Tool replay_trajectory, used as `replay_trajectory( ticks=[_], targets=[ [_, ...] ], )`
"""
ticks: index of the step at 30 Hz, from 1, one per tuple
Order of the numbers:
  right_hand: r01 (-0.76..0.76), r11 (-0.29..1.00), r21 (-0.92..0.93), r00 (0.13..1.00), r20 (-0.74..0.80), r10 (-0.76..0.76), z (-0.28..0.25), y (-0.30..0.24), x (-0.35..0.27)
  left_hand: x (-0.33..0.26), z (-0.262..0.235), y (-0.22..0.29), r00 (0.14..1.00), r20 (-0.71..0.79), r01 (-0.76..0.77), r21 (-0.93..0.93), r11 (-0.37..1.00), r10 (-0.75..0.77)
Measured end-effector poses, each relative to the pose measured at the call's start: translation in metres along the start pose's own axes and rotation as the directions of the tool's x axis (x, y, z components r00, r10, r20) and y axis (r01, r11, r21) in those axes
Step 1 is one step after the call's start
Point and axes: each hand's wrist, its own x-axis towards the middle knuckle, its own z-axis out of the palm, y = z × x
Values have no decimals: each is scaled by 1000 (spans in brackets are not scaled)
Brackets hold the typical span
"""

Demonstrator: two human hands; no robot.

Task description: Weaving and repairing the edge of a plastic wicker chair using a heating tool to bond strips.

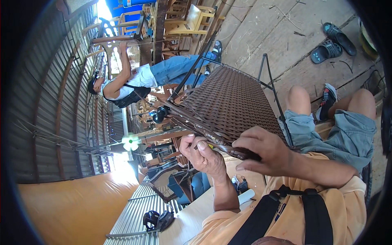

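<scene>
Wicker chair: the dark brown woven panel (234, 98) on its thin black metal frame (265, 65) is before the person, its near rim at both hands.
Left hand (204, 157): beside the panel's rim, thumb and fingers drawn nearly together at a brown strip (220, 148); whether they pinch it, I cannot tell.
Right hand (265, 151): over the rim, fingers bent and half spread, thumb apart below them; what they grip is hidden.
Floor: a pair of dark sandals (326, 51) lies on it, well apart from the chair.
Co-worker: a person in blue jeans (173, 72) stands beyond, an arm raised toward wooden furniture.
</scene>
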Motion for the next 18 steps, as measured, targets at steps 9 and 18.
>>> replay_trajectory(
  ticks=[9, 18],
  targets=[
    [16, 970, -244, 999, -45, -28, 20, -15, -6, 0, 6, -11, 989, -138, -60, -75, 995, 49],
    [47, 853, -520, 993, -65, -94, 38, -25, -10, -1, 6, -29, 993, -120, -63, -513, 856, 2]
  ],
)
